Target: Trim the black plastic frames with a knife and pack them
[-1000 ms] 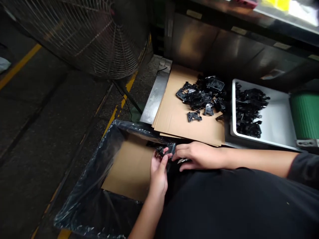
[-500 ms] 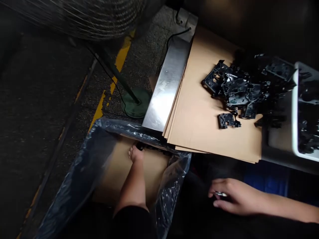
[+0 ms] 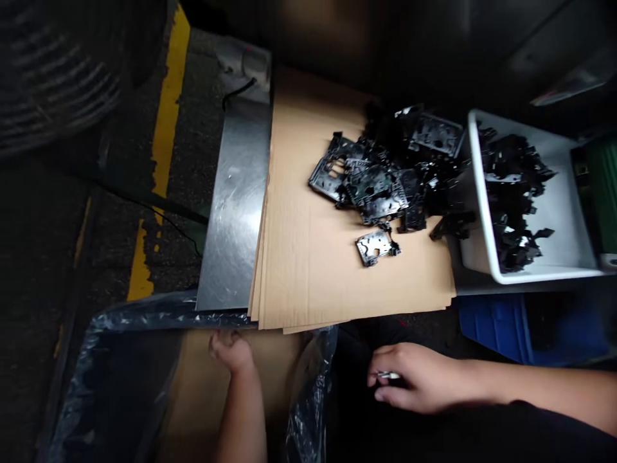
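Note:
Over the plastic-lined box (image 3: 91, 328) at the lower left, my left hand (image 3: 232, 350) has its fingers bent near the box's back edge; blur and shade hide whether anything is in them. My right hand (image 3: 407, 378), in front of the table, is closed on a small pale tool that pokes out between thumb and fingers. Black plastic parts (image 3: 376, 186) lie in a pile on stacked cardboard sheets (image 3: 308, 257). One black part (image 3: 375, 247) lies at the pile's front edge.
A white bin (image 3: 563, 199) with more black parts stands at the right. Below it are blue crates (image 3: 496, 325). The metal table edge (image 3: 236, 206) runs left of the cardboard. A fan (image 3: 53, 83) is at the upper left, beside a yellow floor line (image 3: 168, 116).
The view has swung to the right, showing more of the white bin. Something dark by my left hand's fingers earlier is no longer visible. My right hand keeps its grip on the small tool.

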`<action>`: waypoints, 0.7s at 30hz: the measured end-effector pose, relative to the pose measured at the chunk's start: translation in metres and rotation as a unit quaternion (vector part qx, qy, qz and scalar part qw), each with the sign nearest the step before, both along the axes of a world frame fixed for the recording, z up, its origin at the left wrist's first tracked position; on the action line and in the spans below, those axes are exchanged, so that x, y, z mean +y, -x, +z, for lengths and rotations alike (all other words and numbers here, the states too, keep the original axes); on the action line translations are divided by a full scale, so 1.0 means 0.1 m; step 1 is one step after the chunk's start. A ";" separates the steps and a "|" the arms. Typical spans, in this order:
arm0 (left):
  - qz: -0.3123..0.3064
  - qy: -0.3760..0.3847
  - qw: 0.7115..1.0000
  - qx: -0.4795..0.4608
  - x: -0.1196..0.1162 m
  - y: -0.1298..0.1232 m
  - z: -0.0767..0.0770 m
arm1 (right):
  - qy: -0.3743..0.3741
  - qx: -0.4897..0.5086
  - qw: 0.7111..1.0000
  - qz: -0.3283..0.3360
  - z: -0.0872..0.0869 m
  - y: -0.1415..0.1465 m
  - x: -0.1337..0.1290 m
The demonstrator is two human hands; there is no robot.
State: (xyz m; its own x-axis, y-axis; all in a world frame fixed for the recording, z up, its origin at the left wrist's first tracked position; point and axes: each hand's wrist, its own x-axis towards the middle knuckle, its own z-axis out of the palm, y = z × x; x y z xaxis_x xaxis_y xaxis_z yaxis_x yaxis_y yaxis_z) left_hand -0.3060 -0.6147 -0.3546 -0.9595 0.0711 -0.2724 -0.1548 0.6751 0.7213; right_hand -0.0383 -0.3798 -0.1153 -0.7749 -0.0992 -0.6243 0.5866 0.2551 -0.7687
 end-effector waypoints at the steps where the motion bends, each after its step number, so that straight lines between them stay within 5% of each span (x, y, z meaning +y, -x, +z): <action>1: 0.039 0.002 0.999 0.030 0.00 -0.07 0.17 | 0.000 0.015 1.000 -0.008 0.03 0.00 0.03; 3: 0.095 0.001 0.992 0.086 0.03 -0.27 0.55 | 0.000 0.046 0.999 -0.023 0.12 -0.01 0.11; 5: 0.082 -0.024 0.989 0.124 0.16 -0.48 0.95 | 0.004 0.074 0.996 -0.039 0.24 -0.05 0.22; 7: 0.003 -0.058 0.988 0.146 0.47 -0.66 1.32 | 0.001 0.097 0.993 -0.059 0.38 -0.12 0.35; 10: -0.213 -0.107 0.964 0.120 1.22 -0.86 1.68 | -0.028 0.120 0.989 -0.083 0.57 -0.25 0.56; 12: -0.353 -0.124 0.924 0.077 1.78 -0.93 1.80 | -0.049 0.133 0.986 -0.085 0.67 -0.35 0.70; 15: -0.447 -0.115 0.886 0.037 2.39 -0.95 1.85 | -0.060 0.162 0.982 -0.072 0.78 -0.54 0.88; 18: -0.442 -0.095 0.892 0.015 2.61 -0.92 1.90 | -0.065 0.189 0.978 -0.063 0.87 -0.74 1.05; 21: -0.393 -0.093 0.915 -0.012 2.56 -1.00 2.05 | -0.073 0.210 0.971 -0.085 0.95 -0.94 1.24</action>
